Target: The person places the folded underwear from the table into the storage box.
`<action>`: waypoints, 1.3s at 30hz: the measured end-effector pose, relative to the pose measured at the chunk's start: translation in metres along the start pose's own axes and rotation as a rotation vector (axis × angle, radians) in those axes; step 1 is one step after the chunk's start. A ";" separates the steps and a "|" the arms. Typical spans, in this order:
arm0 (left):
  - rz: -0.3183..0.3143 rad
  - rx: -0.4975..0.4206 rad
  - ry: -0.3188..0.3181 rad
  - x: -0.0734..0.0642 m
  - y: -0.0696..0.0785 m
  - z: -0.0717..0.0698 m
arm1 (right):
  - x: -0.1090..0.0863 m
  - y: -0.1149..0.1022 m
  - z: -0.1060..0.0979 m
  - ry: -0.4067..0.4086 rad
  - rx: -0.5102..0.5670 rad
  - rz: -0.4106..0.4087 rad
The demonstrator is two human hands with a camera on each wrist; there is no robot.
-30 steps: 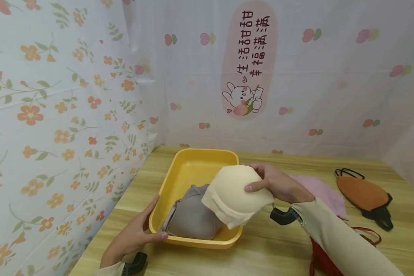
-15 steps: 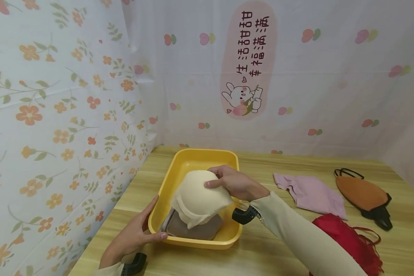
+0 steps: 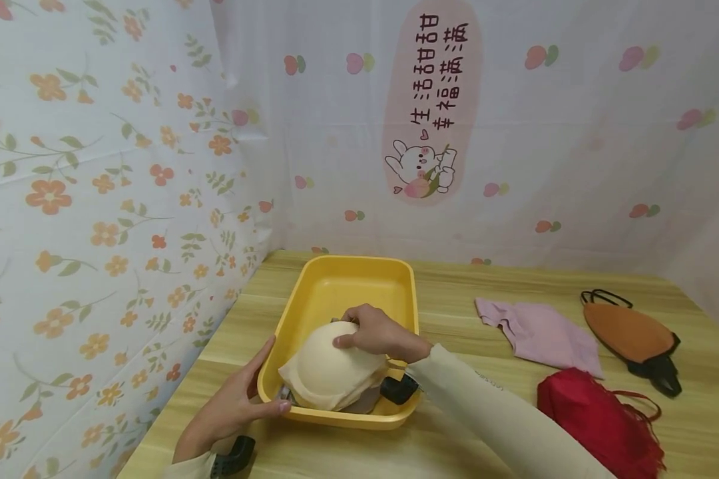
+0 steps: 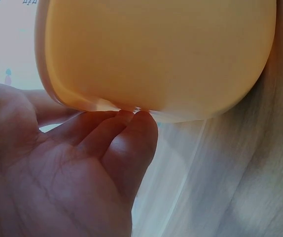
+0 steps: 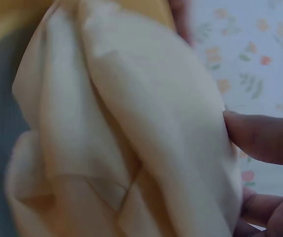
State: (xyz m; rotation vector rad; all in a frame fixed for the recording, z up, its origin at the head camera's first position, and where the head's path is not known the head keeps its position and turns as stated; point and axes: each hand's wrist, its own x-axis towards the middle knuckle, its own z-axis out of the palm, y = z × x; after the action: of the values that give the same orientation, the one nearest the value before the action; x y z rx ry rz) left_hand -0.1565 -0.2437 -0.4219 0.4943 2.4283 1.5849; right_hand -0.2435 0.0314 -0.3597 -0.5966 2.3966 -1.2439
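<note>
A cream padded bra [image 3: 326,366], folded cup over cup, lies low inside the yellow plastic tub [image 3: 359,265]. My right hand [image 3: 374,330] holds it from above, thumb on the cup; in the right wrist view the bra's folded layers [image 5: 146,98] fill most of the picture. Beneath it shows part of a grey bra [image 3: 368,401], largely covered. My left hand [image 3: 234,402] grips the tub's near left corner, with the thumb over the front rim and the fingers along the side. In the left wrist view, its fingertips touch the tub's wall [image 4: 161,54].
To the right on the wooden table [image 3: 455,426] lie a pink garment [image 3: 545,336], a red lace-edged garment [image 3: 596,422] and an orange-brown bra [image 3: 629,330] with black straps. A floral curtain [image 3: 126,199] hangs at the left, and another sheet [image 3: 335,153] closes the back.
My right hand has carried the cream bra left and down into the tub, over the grey bra. The left hand has kept its place. The pink and red garments are now uncovered by my arm.
</note>
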 end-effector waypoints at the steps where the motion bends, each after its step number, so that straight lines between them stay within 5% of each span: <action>1: -0.005 -0.002 0.006 0.000 0.000 0.000 | 0.001 -0.001 0.002 0.014 -0.050 -0.004; 10: 0.016 0.007 -0.013 0.000 -0.001 0.001 | 0.007 0.001 0.007 0.078 -0.383 -0.086; 25: 0.012 0.010 -0.016 -0.001 -0.002 0.000 | -0.007 0.002 -0.007 0.103 -0.433 -0.088; 34: 0.013 0.006 -0.002 -0.002 0.000 0.000 | -0.021 0.028 -0.056 0.067 -0.332 -0.217; 39: 0.004 0.009 -0.001 -0.002 -0.001 0.001 | -0.030 0.047 -0.084 0.140 -0.293 -0.269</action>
State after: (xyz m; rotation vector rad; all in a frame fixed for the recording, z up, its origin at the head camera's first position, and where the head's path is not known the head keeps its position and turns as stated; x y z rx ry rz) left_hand -0.1544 -0.2434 -0.4230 0.5017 2.4368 1.5752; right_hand -0.2698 0.1275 -0.3495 -0.9765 2.7108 -1.0709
